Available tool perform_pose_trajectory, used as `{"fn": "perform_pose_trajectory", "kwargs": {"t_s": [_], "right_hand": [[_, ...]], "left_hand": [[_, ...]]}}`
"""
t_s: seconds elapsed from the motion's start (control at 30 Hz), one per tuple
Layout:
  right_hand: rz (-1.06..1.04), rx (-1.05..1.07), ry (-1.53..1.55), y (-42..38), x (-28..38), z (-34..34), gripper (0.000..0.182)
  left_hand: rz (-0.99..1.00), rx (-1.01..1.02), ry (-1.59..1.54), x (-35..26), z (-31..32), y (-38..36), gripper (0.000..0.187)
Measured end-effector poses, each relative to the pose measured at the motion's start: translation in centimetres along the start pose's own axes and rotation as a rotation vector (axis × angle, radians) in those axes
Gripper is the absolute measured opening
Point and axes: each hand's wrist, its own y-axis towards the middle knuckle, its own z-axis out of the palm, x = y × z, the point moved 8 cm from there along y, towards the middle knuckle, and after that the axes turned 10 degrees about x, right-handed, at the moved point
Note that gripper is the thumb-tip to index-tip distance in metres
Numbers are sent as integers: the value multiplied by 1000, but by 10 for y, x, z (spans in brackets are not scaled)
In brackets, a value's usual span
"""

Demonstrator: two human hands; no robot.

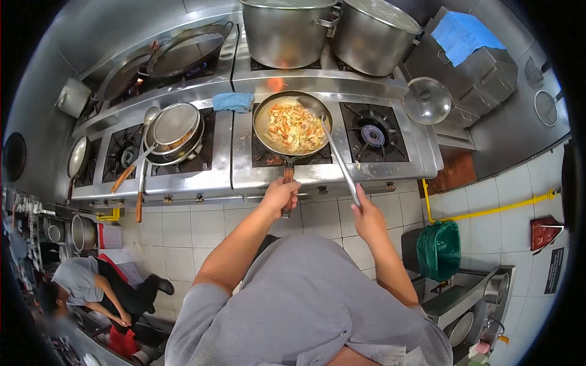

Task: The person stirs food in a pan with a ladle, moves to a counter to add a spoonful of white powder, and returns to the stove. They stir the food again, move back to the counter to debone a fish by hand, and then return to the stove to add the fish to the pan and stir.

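A frying pan [261, 122] full of noodles and vegetables [294, 128] sits on a burner of the steel range [241, 171]. My left hand [279, 196] grips the pan's wooden handle [288, 175] at the range's front edge. My right hand [368, 215] holds the end of a long steel ladle [339, 160], whose bowl rests at the pan's far right rim, over the food.
Two big stockpots [287, 30] stand behind the pan. A free burner [372, 135] and a glass lid [426, 100] lie to the right. To the left are a lidded pan [176, 131], ladles and a blue cloth [233, 101]. Another person [91, 290] crouches lower left. A green bin [438, 250] stands right.
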Motion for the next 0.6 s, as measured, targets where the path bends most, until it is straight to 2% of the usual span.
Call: {"fn": "perform_pose_trajectory", "kwargs": {"t_s": [0.07,0.1,0.17,0.2,0.27,0.37,0.47,0.5,0.53,0.6], "right_hand": [[158,8,-230,31,-5,26,63],[157,7,-232,32,6,30,63],[147,161,-85,35,26,45,66],[140,163,-95,34,24,43,66],[-7,163,47,33,23,35,69],[88,86,-138,51,11,46,69],[114,133,-66,65,22,76,69],[26,156,22,66,37,88,60],[37,154,20,65,54,88,60],[238,485,979,50,77,108,47]], "left_hand": [[12,3,3,5,-3,-1,17],[15,4,3,3,-5,-2,17],[35,-8,14,-4,-11,-4,20],[43,-10,5,-6,-14,-6,20],[60,-31,-87,-11,-17,-12,27],[77,-16,-111,-17,-15,-22,31],[6,63,-103,1,-19,-14,29],[-35,103,-127,2,-18,-15,28],[-43,111,-128,0,-22,-14,28],[-10,121,-43,-3,-28,-11,32]]}}
